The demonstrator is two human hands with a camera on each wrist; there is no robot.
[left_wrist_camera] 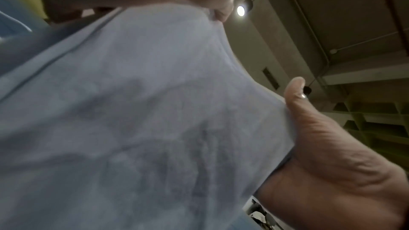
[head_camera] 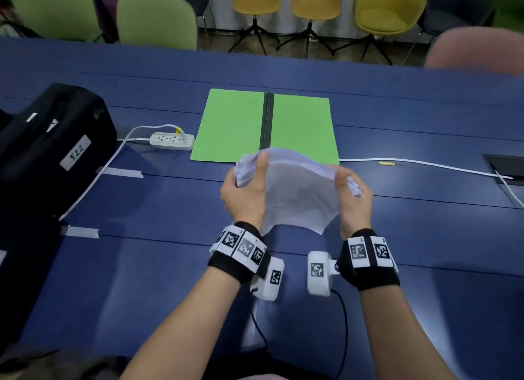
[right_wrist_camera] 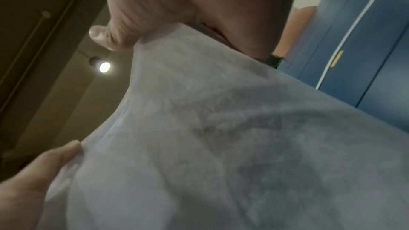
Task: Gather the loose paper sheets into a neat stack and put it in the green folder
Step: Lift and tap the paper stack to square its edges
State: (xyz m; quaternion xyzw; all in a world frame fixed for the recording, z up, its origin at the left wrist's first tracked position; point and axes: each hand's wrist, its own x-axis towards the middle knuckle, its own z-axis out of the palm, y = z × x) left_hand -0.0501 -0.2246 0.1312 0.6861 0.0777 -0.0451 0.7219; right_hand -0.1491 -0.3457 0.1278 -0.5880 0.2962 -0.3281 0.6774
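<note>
Sheets [head_camera: 295, 192] sit bunched in a bowed stack between my two hands, lifted off the worktop [head_camera: 170, 266]. My left hand [head_camera: 245, 194] has its grip clamped on the stack's 9 o'clock edge, thumb on top; my right hand [head_camera: 355, 201] pinches the 3 o'clock edge. The folder [head_camera: 235, 124] lies open at 12 o'clock, just beyond the stack.

Head cam looks forward-down over dark blue counter [head_camera: 170, 209]; both wrist cams point upward, close under bent white paper stack [left_wrist_camera: 143, 111], shared by all 3.
</note>
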